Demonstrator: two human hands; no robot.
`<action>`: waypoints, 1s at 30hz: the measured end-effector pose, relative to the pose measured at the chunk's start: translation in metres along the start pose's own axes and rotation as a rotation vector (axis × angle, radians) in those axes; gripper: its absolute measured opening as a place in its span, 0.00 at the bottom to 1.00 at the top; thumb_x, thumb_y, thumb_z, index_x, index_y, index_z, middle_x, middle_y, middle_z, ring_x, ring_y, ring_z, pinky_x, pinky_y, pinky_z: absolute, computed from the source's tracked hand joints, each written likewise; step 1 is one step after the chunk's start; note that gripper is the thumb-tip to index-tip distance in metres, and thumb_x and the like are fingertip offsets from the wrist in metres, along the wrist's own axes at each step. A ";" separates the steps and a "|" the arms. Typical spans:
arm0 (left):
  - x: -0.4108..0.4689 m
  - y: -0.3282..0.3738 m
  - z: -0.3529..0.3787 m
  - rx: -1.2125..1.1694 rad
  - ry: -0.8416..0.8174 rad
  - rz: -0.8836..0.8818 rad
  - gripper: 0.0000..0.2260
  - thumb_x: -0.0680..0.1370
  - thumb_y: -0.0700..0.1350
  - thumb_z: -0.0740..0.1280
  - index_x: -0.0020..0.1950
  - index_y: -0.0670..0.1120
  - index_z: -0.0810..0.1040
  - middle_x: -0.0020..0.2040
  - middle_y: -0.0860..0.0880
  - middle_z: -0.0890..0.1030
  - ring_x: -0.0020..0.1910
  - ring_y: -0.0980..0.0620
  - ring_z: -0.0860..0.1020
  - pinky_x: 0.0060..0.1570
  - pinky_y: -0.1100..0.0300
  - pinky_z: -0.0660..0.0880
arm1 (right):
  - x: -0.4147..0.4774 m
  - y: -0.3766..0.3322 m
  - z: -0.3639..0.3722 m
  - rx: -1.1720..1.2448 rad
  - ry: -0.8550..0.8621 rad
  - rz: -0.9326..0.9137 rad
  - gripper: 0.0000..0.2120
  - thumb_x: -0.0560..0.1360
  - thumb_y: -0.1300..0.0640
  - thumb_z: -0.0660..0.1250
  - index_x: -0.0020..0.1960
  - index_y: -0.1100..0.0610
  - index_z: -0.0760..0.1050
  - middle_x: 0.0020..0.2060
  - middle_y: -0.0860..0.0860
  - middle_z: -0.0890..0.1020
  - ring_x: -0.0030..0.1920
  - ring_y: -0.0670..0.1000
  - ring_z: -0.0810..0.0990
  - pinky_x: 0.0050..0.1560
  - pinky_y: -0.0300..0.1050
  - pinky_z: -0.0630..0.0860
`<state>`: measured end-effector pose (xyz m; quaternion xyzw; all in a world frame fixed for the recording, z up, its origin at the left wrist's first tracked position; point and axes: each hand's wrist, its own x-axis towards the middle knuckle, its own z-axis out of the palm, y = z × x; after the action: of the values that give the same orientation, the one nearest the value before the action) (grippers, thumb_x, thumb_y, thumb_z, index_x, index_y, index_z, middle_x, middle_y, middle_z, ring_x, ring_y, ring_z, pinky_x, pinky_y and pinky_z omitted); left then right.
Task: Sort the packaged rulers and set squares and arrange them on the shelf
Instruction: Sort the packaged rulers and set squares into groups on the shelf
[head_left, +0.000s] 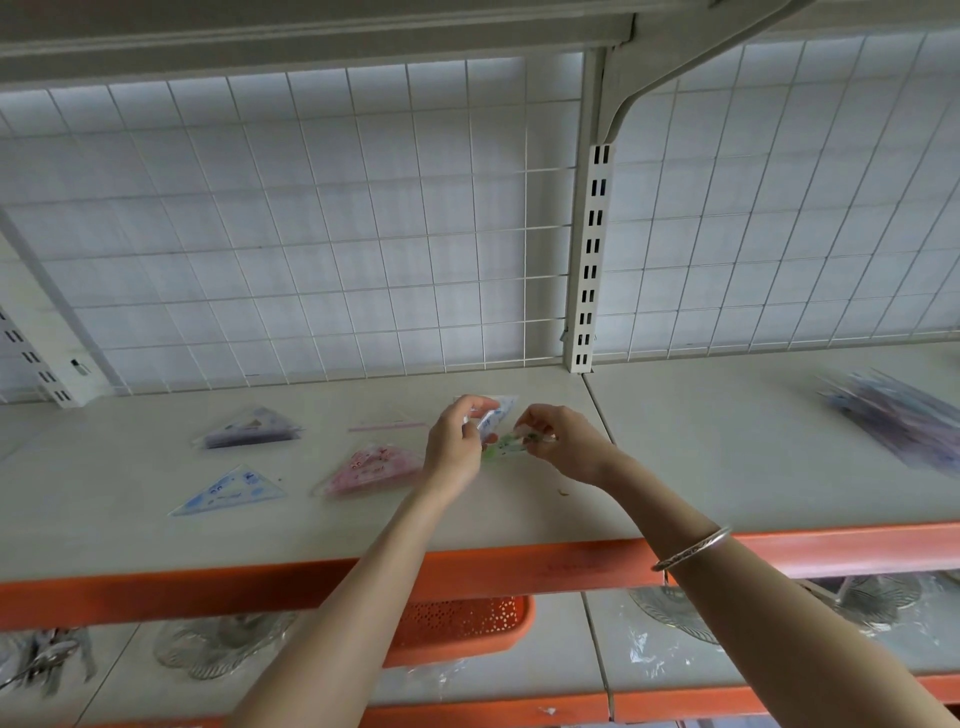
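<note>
On the shelf (519, 514), the purple set square (252, 428) and blue set square (228, 492) lie far left of the hands, the pink set square (371, 470) just beside them. The left hand (454, 441) pinches a blue-white packet (491, 415); the right hand (563, 441) pinches a green packet (506, 447). A blurred pile of packets (898, 423) lies well to the right.
</note>
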<state>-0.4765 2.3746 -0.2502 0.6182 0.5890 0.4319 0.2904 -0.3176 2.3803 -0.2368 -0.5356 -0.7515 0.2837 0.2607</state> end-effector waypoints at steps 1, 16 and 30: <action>0.000 0.001 -0.002 -0.003 0.012 -0.001 0.21 0.77 0.30 0.51 0.59 0.47 0.77 0.59 0.49 0.78 0.39 0.60 0.74 0.33 0.74 0.67 | 0.002 0.000 0.000 0.025 0.022 0.009 0.07 0.74 0.68 0.64 0.51 0.61 0.76 0.44 0.52 0.78 0.45 0.51 0.75 0.45 0.40 0.70; 0.027 0.003 -0.071 -0.097 0.160 -0.037 0.22 0.80 0.31 0.51 0.69 0.50 0.66 0.60 0.46 0.71 0.46 0.46 0.81 0.29 0.72 0.73 | 0.035 -0.010 0.023 -0.234 0.154 0.048 0.11 0.74 0.66 0.64 0.55 0.63 0.79 0.53 0.59 0.76 0.51 0.57 0.77 0.47 0.41 0.73; 0.036 -0.011 -0.097 0.042 0.104 -0.049 0.20 0.81 0.35 0.55 0.70 0.52 0.66 0.57 0.49 0.71 0.52 0.46 0.73 0.44 0.58 0.71 | 0.060 -0.024 0.033 -0.255 0.193 0.286 0.07 0.71 0.66 0.68 0.48 0.63 0.79 0.47 0.59 0.82 0.47 0.59 0.80 0.47 0.46 0.78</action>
<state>-0.5695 2.3965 -0.2086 0.5861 0.6273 0.4438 0.2570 -0.3734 2.4261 -0.2375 -0.6900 -0.6692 0.1680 0.2187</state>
